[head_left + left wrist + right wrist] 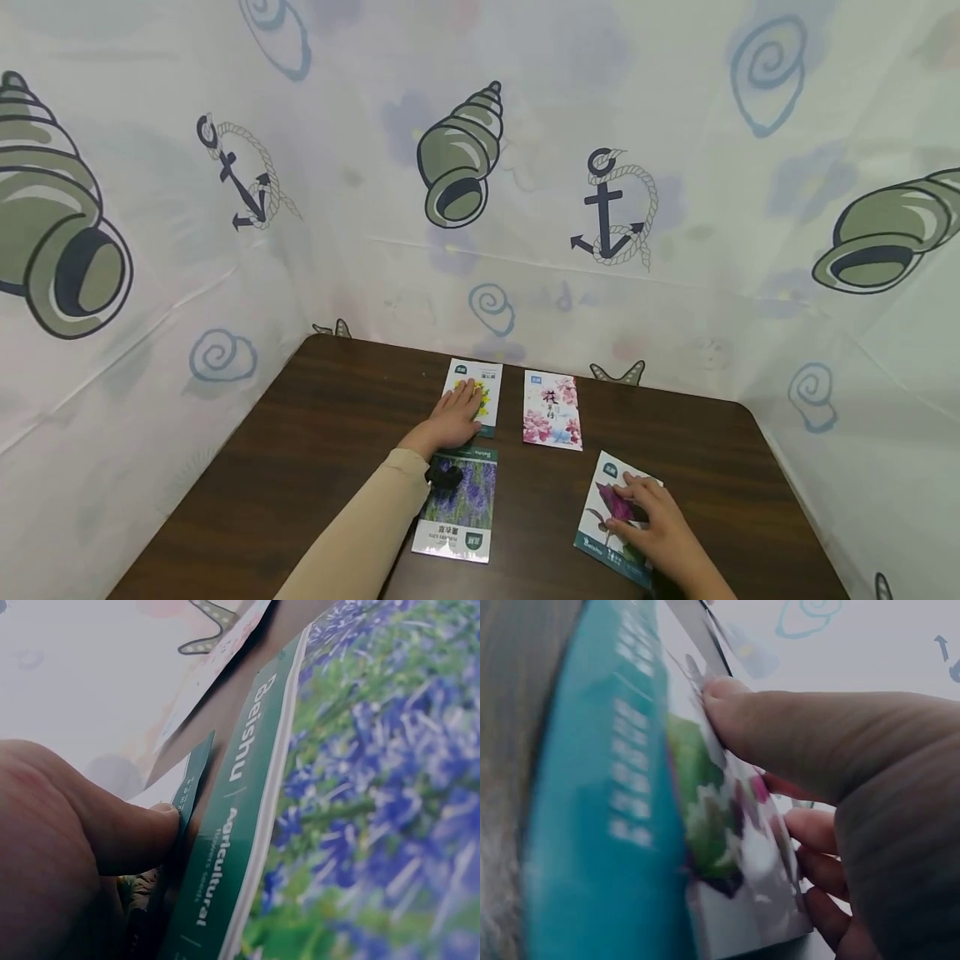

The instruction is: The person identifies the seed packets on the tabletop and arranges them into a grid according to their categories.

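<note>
Nearest the camera, at the bottom right of the head view, the right hand lies on a flat paper seed packet with a dark pink flower and a teal bottom edge. Its fingers are bent down onto the packet. In the right wrist view the thumb sits on top and the other fingers seem to go under the edge, so the hand looks like it is pinching the packet.

The left hand is in the middle of the head view. It lies flat, fingers straight and close together, on a white packet with yellow flowers. Just below it, touching the sleeve, lies a shiny packet with blue-purple flowers and a green band. A fourth packet, white with pink flowers, lies alone to the right of the yellow one.

It looks like the packets are being laid out or moved about, one under each hand. The next move would need a gentle slide or a careful lift, since the paper is thin and bends easily.

They all lie on a dark brown wooden table. A pale curtain with shells and anchors hangs around three sides.
</note>
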`<action>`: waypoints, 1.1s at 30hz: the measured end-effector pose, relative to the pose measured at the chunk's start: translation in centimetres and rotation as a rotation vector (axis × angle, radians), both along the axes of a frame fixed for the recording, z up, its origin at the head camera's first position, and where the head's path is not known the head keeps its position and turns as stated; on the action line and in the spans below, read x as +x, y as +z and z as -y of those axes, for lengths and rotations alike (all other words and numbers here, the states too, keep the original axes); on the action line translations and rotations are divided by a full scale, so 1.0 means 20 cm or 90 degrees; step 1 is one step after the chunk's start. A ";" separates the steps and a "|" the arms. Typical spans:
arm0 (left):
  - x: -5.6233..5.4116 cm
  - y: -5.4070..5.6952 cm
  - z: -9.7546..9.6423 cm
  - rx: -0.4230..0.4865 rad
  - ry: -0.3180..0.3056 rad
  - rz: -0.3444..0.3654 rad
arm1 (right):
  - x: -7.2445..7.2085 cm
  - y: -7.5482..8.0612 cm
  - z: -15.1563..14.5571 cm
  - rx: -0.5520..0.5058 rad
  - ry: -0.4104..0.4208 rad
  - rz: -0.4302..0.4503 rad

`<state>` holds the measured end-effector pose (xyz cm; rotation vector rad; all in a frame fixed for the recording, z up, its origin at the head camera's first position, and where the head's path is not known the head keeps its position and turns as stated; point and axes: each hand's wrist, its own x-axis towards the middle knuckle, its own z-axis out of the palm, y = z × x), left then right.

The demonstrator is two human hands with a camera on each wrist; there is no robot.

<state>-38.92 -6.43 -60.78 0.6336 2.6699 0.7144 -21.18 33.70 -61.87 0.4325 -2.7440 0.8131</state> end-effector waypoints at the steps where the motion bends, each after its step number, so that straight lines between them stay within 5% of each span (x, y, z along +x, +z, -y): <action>1: 0.00 0.00 0.00 0.003 -0.001 -0.005 | 0.00 0.00 0.01 -0.003 0.004 -0.009; 4: -0.02 0.00 0.01 0.009 -0.005 -0.017 | 0.00 0.02 0.03 -0.002 0.016 -0.020; 10: -0.04 -0.01 0.02 0.001 0.005 -0.014 | -0.01 0.07 0.07 -0.015 0.024 0.068; 17: -0.04 -0.01 0.03 0.022 0.011 -0.017 | -0.01 0.05 0.15 -0.007 0.081 0.056; 27: -0.03 0.01 0.02 0.052 0.048 -0.017 | 0.01 0.02 0.35 -0.047 0.157 0.230; 33: -0.03 0.09 -0.03 0.011 0.036 -0.066 | 0.01 0.05 0.43 0.002 0.177 0.183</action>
